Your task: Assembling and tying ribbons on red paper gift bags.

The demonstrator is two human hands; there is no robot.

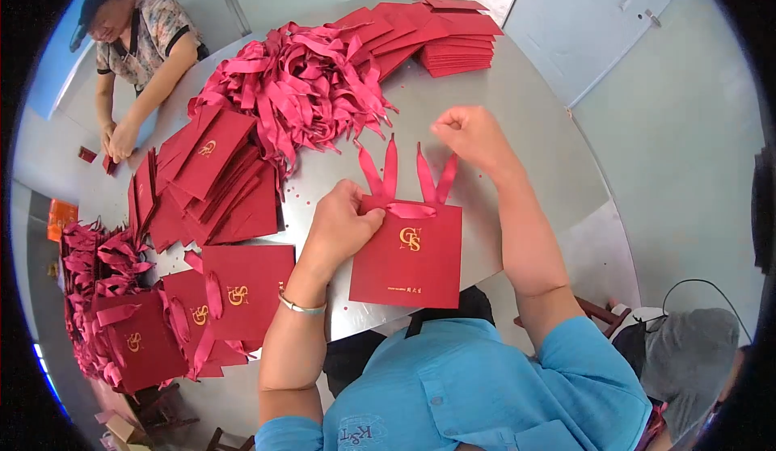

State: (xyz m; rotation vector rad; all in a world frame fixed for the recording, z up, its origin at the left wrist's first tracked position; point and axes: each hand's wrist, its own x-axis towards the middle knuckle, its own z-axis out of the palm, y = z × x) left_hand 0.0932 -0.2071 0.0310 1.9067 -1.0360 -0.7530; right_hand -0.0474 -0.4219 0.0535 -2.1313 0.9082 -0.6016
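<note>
A flat dark red paper bag (408, 255) with a gold emblem lies on the grey table (517, 120) in front of me. My left hand (343, 221) pinches its top left edge where a red ribbon (408, 180) is threaded through. My right hand (473, 134) is closed on the ribbon's ends, held up above and to the right of the bag. Two ribbon loops stick up from the bag's top.
A heap of loose red ribbons (299, 87) lies at the table's middle. Flat red bags are stacked at the far end (453, 39) and fanned out at left (214, 180). Ribboned bags (194, 314) pile at lower left. Another person (137, 55) works at the far left.
</note>
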